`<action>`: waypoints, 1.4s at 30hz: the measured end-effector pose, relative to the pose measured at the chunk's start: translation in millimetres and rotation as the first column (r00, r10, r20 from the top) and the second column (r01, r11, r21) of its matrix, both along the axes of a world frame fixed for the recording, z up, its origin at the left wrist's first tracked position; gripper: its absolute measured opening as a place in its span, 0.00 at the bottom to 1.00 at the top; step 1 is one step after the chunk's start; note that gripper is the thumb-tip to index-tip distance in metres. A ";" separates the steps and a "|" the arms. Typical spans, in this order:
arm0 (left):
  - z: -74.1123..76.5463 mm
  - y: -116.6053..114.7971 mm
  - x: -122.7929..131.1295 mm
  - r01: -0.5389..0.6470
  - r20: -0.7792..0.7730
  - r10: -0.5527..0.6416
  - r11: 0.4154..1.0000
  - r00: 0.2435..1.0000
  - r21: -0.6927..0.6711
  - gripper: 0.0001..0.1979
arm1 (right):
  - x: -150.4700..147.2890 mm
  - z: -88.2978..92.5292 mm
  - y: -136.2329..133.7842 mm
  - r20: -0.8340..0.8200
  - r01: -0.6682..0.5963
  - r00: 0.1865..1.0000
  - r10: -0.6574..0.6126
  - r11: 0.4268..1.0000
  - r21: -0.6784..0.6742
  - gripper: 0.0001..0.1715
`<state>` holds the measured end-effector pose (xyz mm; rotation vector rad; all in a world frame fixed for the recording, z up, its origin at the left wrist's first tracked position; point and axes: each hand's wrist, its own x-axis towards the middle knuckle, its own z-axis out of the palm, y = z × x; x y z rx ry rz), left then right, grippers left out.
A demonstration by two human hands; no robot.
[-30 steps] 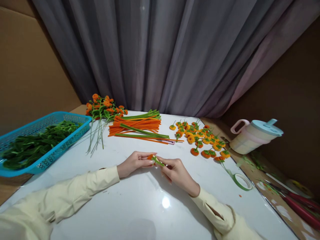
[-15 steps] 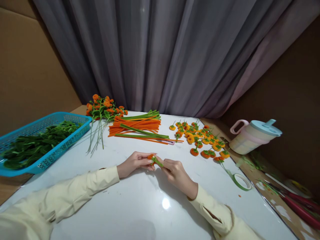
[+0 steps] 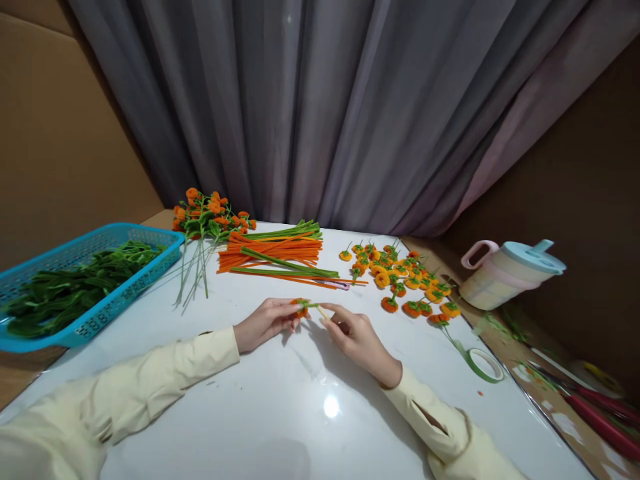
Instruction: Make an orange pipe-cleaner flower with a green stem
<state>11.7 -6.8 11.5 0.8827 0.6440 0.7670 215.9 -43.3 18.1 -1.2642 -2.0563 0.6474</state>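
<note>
Between its thumb and fingers, my left hand (image 3: 265, 324) pinches a small orange flower (image 3: 300, 308) with green at its centre. A thin green strip points from the flower toward my right hand (image 3: 359, 339), whose thumb and index finger are closed around a short pale stick (image 3: 323, 313). The stick's upper end touches or nearly touches the green strip; which of the two is unclear. Both hands are raised a little over the white table (image 3: 260, 413). Behind them lie orange stems (image 3: 275, 252) and green stems (image 3: 295, 268).
A blue basket (image 3: 120, 310) of green leaves stands at left, finished-looking orange flowers on stems (image 3: 215, 210) behind it. Several flower heads (image 3: 413, 308), a green tape roll (image 3: 485, 365), a cup (image 3: 505, 273) and red-handled pliers (image 3: 600, 423) are at right.
My right hand has shifted slightly right and its fingers have opened out from the flower, so the pale stick now shows. The flower has turned and moved slightly up and left in my left hand.
</note>
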 end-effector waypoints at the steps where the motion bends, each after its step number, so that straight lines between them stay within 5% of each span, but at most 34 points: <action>1: 0.4 2.1 -0.7 -0.004 0.034 0.006 0.999 0.999 -0.047 0.09 | 3.3 -2.4 3.1 0.042 0.052 0.998 -0.054 0.998 0.041 0.17; 4: 0.5 7.2 -3.3 0.060 0.119 -0.035 0.975 0.992 -0.212 0.10 | 12.0 -11.0 12.8 0.235 0.121 0.958 -0.167 0.972 0.199 0.10; 9: -2.7 8.3 -5.8 0.235 0.244 -0.149 0.899 0.958 -0.371 0.12 | 15.0 -20.3 21.0 0.387 -0.010 0.914 -0.125 0.944 0.330 0.09; 18: -5.5 4.1 -4.5 0.382 0.279 -0.291 0.848 0.915 -0.367 0.11 | -6.1 -0.6 -3.4 -0.002 -0.110 0.992 0.128 0.860 0.498 0.10; 25: -6.3 0.4 -3.7 0.483 0.283 -0.398 0.787 0.873 -0.384 0.09 | -14.1 -7.0 -8.9 -0.020 -0.159 0.980 0.199 0.839 0.520 0.12; 32: -6.9 -1.2 -1.8 0.450 0.225 -0.391 0.798 0.893 -0.401 0.08 | -12.8 -3.9 -10.7 0.101 -0.193 0.981 0.165 0.799 0.570 0.13; 42: -7.5 -1.6 -1.2 0.468 0.241 -0.402 0.791 0.883 -0.394 0.09 | -16.5 -7.4 -10.2 -0.083 -0.125 0.980 0.182 0.882 0.455 0.08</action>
